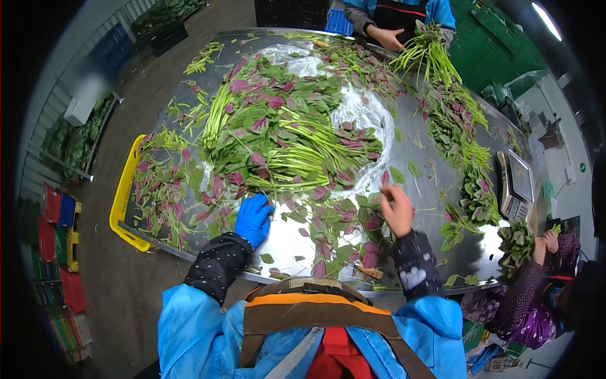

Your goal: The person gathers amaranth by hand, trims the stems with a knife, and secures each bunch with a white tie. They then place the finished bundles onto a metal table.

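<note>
"Blue glove on the left hand (253,220), right? What's it doing?"

"Resting at the near edge of the leafy pile (315,142), fingers bent. I can't tell whether they've pinched a stalk."

"And the right hand (397,210)?"

"Bare, half curled above the loose leaves (344,218). A small leaf shows at its fingertips; whether it's held, I can't tell."

"How would the pile handle?"

"Light by the stalk, I'd guess, with some weight in a full armful. The stems should be springy and may snap if bent hard; the leaves look soft, easily bruised. I'd take it round the stems, in modest bunches."

"And its looks?"

"Pale green stems lying in bands, green leaves splashed with purple-red. It sits mid-table, partly on crumpled clear plastic (366,114)."

"What's farther out?"

"Bare metal of the table (423,189), then a yellow crate (120,208) to the left and a scale (519,183) to the right. Across from us, a co-worker's hand (386,38) is at an upright bunch (432,57). Another person (524,297) has a leafy bunch (516,246) at the right edge."
</note>
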Motion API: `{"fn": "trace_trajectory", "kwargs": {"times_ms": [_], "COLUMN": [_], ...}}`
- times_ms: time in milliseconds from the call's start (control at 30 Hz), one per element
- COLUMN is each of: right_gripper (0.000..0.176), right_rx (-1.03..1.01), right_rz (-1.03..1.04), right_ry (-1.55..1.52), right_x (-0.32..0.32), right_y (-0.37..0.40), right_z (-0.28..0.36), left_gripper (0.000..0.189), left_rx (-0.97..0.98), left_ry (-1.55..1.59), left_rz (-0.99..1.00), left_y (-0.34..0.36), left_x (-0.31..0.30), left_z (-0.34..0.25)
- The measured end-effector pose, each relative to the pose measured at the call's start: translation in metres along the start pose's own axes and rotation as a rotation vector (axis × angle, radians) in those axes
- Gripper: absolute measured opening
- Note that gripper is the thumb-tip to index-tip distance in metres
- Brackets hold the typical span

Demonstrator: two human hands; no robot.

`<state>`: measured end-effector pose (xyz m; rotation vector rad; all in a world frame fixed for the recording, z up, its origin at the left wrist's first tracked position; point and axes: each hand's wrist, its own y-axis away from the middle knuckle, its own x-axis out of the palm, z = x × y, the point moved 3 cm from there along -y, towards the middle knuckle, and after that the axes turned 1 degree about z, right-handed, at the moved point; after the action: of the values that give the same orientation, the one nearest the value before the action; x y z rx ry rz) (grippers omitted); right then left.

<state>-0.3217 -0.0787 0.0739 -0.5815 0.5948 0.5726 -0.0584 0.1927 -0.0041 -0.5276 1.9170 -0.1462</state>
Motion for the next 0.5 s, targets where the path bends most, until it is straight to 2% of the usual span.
{"fn": "trace_trajectory", "kwargs": {"times_ms": [33, 67, 133, 300, 400, 433, 500], "right_gripper": [0.017, 0.023, 0.044, 0.077, 0.084, 0.085, 0.083], "right_rx": [-0.125, -0.125, -0.262, -0.189, -0.104, -0.003, -0.034], "right_rz": [0.024, 0.068, 0.098, 0.191, 0.436, 0.490, 0.496], "right_ry": [0.022, -0.018, 0.123, 0.422, 0.552, 0.513, 0.568], "right_x": [0.015, 0.033, 0.067, 0.149, 0.172, 0.169, 0.167], "right_y": [-0.029, -0.056, -0.103, -0.165, -0.175, -0.178, -0.181], "right_z": [0.013, 0.021, 0.030, 0.011, -0.023, -0.019, -0.017], "left_gripper": [0.037, 0.039, 0.039, 0.040, 0.041, 0.041, 0.041], "left_rx": [-0.024, -0.055, -0.077, -0.147, -0.139, -0.143, -0.165], "left_ry": [0.032, -0.046, -0.079, -0.066, -0.075, -0.076, -0.061], "left_rz": [0.023, 0.007, 0.033, 0.095, 0.082, 0.079, 0.103], "left_y": [0.000, 0.007, 0.004, 0.001, 0.000, 0.002, 0.002], "left_x": [0.014, 0.028, 0.026, 0.021, 0.025, 0.025, 0.025], "left_z": [0.007, 0.015, 0.011, 0.010, 0.015, 0.014, 0.013]}}
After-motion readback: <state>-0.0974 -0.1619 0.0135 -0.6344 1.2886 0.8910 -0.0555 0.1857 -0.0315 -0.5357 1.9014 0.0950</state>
